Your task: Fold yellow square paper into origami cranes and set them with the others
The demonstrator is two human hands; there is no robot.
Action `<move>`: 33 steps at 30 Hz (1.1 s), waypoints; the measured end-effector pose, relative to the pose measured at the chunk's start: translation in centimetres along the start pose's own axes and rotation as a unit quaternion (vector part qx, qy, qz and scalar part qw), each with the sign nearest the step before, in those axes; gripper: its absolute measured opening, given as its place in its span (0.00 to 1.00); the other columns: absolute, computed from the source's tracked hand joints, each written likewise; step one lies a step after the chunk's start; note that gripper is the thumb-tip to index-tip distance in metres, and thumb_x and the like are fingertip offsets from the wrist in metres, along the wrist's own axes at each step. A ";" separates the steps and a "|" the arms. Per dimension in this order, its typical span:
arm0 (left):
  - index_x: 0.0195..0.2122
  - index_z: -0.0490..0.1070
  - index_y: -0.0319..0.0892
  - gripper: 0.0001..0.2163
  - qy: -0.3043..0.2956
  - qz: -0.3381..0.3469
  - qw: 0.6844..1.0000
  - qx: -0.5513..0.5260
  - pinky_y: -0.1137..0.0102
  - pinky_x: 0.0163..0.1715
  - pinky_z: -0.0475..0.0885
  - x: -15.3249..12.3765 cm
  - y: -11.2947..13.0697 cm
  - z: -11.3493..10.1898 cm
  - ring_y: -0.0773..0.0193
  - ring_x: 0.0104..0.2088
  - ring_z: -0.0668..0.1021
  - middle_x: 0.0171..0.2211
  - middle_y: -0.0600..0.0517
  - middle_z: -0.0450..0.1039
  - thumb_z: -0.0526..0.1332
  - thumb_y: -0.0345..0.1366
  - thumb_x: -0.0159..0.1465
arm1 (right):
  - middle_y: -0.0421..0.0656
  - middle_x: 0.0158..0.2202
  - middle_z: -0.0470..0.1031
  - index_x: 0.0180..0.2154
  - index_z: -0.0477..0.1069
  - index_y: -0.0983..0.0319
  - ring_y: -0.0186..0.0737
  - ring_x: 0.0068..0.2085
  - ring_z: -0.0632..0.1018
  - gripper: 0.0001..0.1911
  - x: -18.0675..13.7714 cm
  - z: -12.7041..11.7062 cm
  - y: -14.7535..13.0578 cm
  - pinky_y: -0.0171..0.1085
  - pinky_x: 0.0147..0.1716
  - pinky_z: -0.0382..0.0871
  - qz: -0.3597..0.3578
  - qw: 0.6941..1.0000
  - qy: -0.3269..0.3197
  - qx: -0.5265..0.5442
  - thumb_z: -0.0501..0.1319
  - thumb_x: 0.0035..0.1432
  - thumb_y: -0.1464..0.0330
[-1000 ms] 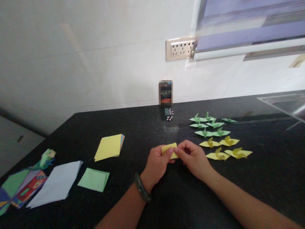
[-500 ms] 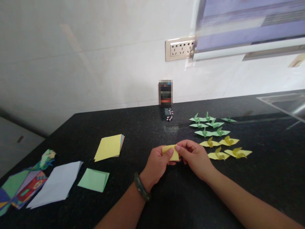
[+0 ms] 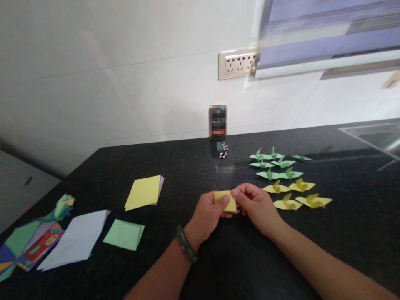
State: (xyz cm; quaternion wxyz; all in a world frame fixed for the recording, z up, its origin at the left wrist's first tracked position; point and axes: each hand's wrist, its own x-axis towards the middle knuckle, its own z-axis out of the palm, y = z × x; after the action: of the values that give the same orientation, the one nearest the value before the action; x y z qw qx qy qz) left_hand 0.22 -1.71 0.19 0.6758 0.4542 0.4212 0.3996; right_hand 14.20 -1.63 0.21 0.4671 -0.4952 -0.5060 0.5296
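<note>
Here's the yellow paper (image 3: 231, 205), a small folded piece held just above the dark counter (image 3: 181, 171), and a fold looks to be in hand. The left hand (image 3: 207, 211) clamps it under the thumb; the right hand (image 3: 256, 205) pinches the upper corner, near the yellow birds (image 3: 313, 201). The next move seems to call for matched edges and a firm crease.

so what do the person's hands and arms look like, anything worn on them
The left hand and right hand are ungloved, and both forearms are bare, with no sleeve in view. A smooth, rounded, dark green bangle circles the left wrist; the right wrist shows nothing worn. No rings show, though some fingers are hidden.
</note>
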 end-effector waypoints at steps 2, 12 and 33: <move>0.35 0.72 0.34 0.14 -0.006 0.002 1.000 0.000 0.72 0.27 0.69 0.1 -0.1 0.0 0.66 0.26 0.76 0.28 0.47 0.75 0.60 0.42 0.56 | 0.36 0.16 0.65 0.23 0.65 0.63 0.28 0.18 0.65 0.17 0.1 0.0 0.0 0.29 0.16 0.57 0.001 1.000 -0.003 -0.002 0.61 0.49 0.56; 0.26 0.75 0.36 0.13 0.110 0.066 0.986 0.107 0.73 0.23 0.61 0.1 -0.1 -0.4 0.69 0.22 0.68 0.21 0.53 0.69 0.62 0.43 0.53 | 0.35 0.16 0.63 0.23 0.68 0.64 0.27 0.17 0.61 0.15 0.4 -0.7 0.1 0.29 0.15 0.54 -0.010 0.997 -0.020 -0.079 0.61 0.48 0.58; 0.27 0.75 0.36 0.12 0.119 0.069 0.983 0.117 0.73 0.23 0.62 0.2 -0.1 -0.4 0.68 0.22 0.68 0.21 0.52 0.71 0.62 0.42 0.53 | 0.34 0.15 0.62 0.24 0.70 0.64 0.27 0.16 0.60 0.15 0.4 -0.6 0.1 0.29 0.15 0.53 -0.003 0.998 -0.016 -0.055 0.61 0.48 0.58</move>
State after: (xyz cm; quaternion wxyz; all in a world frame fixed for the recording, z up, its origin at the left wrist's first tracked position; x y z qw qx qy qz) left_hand -0.04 -1.44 -0.08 0.5334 0.5076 0.5101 0.4445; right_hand 14.79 -1.21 0.07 0.4325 -0.5103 -0.5432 0.5074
